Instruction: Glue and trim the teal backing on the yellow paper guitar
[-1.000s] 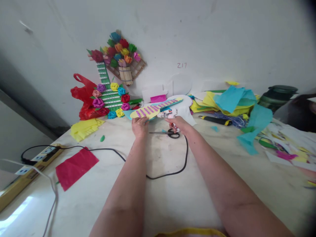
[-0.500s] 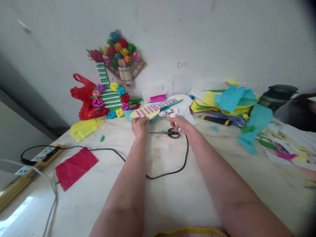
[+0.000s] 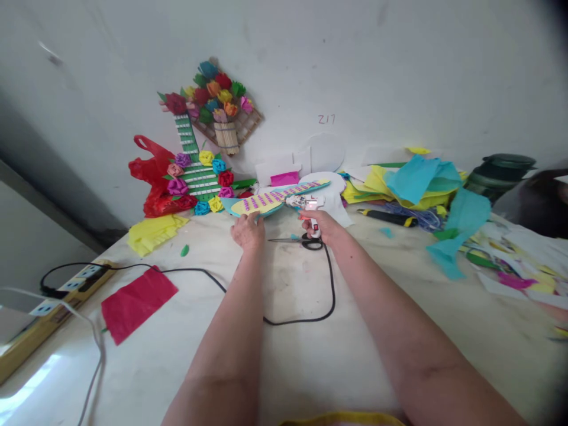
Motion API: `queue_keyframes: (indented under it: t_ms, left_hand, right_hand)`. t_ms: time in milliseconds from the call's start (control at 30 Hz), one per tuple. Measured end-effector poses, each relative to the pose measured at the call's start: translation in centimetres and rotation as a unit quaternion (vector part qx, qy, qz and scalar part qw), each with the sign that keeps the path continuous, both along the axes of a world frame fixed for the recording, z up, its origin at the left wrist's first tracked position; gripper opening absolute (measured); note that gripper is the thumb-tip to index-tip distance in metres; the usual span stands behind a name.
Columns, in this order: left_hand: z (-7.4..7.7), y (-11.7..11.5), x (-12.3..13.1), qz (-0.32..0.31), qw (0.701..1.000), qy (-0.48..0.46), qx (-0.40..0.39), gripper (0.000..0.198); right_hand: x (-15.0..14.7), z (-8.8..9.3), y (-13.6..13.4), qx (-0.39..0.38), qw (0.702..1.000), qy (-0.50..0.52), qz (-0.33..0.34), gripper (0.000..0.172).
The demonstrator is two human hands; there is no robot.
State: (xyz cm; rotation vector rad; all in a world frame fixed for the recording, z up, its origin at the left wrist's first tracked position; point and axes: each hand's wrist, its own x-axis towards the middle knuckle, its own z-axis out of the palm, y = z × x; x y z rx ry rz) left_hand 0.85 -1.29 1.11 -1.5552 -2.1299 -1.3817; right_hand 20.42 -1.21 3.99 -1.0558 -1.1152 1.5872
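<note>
A guitar-shaped paper craft [image 3: 260, 203] in yellow and light blue, with rows of purple strips, lies toward the back of the table. My left hand [image 3: 247, 231] holds its near edge at the wide end, fingers curled at the rim; the thumb is hard to see. In my right hand [image 3: 323, 226] is a white glue gun [image 3: 313, 204], its nozzle pointing left, close to the craft's right side. Black-handled scissors [image 3: 312, 242] lie under the glue gun, blades to the left. A black cord [image 3: 332, 290] runs down from the gun's handle and loops across the table.
A green guitar craft with paper flowers [image 3: 202, 171] leans on the wall beside a red bag [image 3: 153, 171]. Left are red paper [image 3: 137, 305], yellow paper [image 3: 155, 234] and a power strip [image 3: 75, 293]. Crepe paper [image 3: 421, 180] and a black-yellow tool [image 3: 388, 217] lie right.
My left hand has shifted slightly left and down along the craft's edge. The glue gun in my right hand has tipped more upright, and its cord has swung a little left.
</note>
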Motion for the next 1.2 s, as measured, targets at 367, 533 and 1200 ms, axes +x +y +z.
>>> queue_keyframes:
  t_ms: [367,533,1200]
  left_hand:
    - [0.1,1.3,0.5,-0.092,0.831,-0.548,0.013,0.031]
    - [1.0,0.9,0.9,-0.09,0.757,-0.647,0.012,0.044]
    - [1.8,0.4,0.5,-0.265,0.651,-0.701,-0.123,0.025]
  right_hand:
    - [-1.6,-0.3,-0.4,-0.047,0.999,0.025,-0.012,0.019]
    - [-2.0,-0.2,-0.5,-0.062,0.997,0.04,-0.017,0.019]
    - [-3.7,0.4,-1.4,-0.111,0.992,0.053,-0.041,0.022]
